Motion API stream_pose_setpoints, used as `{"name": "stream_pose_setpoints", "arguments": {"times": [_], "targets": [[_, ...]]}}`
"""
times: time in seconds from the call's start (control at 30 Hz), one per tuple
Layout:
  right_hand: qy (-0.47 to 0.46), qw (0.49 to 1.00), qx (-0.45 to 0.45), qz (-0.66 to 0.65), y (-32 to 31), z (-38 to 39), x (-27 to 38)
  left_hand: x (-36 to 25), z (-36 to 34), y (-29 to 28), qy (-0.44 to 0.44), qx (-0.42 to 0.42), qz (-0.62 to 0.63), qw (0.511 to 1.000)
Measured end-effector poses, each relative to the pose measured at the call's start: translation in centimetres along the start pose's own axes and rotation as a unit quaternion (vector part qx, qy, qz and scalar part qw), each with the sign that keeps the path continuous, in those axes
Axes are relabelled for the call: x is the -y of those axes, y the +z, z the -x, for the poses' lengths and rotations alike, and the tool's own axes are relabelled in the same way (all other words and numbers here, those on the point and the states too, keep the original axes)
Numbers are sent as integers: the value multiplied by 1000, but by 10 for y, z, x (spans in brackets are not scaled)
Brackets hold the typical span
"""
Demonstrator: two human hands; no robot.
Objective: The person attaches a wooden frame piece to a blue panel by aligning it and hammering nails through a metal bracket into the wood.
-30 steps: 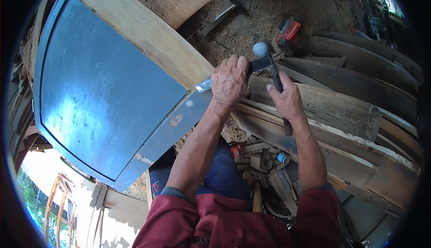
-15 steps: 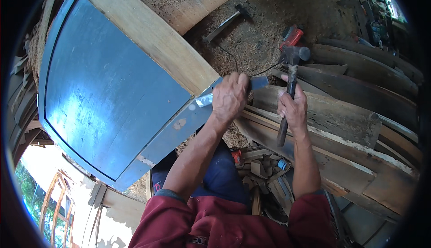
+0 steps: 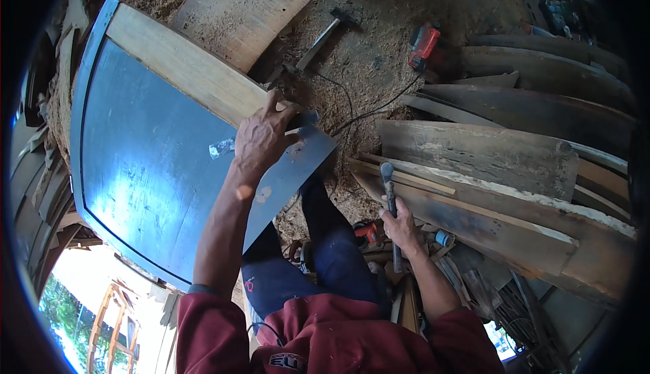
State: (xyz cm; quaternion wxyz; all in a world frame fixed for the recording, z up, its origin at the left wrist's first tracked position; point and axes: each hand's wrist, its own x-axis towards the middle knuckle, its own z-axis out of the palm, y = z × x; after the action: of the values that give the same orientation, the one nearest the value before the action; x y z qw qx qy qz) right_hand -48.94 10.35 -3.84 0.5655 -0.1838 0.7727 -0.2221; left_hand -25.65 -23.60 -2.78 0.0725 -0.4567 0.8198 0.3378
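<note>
My left hand [image 3: 263,133] grips a flat metal bar [image 3: 221,148] over the blue-grey panel [image 3: 149,137]; my right hand [image 3: 402,228] encloses the handle of a hammer [image 3: 389,188], clear of the panel.

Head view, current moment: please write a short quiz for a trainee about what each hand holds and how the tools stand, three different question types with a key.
1. Short answer: which hand holds the silver-tipped tool?
2. Multiple choice: what does the right hand hold? A) a saw B) a hammer C) a paintbrush
3. True or false: the hammer is touching the silver-tipped tool.

Key:
1. The left hand.
2. B.
3. False; the two are plainly apart.
</note>
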Motion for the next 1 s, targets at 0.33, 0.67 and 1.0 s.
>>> {"name": "stream_pose_setpoints", "arguments": {"times": [0.33, 0.67, 1.0], "targets": [[-95, 982, -23, 159, 13, 8, 15, -2, -22, 7, 58, 107, -106, 987], [-23, 996, -37, 76, 9, 22, 2, -10, -32, 12, 102, 147, -153, 972], [-54, 994, -75, 61, 16, 36, -15, -12, -41, -5, 149, 206, -187, 949]]}}
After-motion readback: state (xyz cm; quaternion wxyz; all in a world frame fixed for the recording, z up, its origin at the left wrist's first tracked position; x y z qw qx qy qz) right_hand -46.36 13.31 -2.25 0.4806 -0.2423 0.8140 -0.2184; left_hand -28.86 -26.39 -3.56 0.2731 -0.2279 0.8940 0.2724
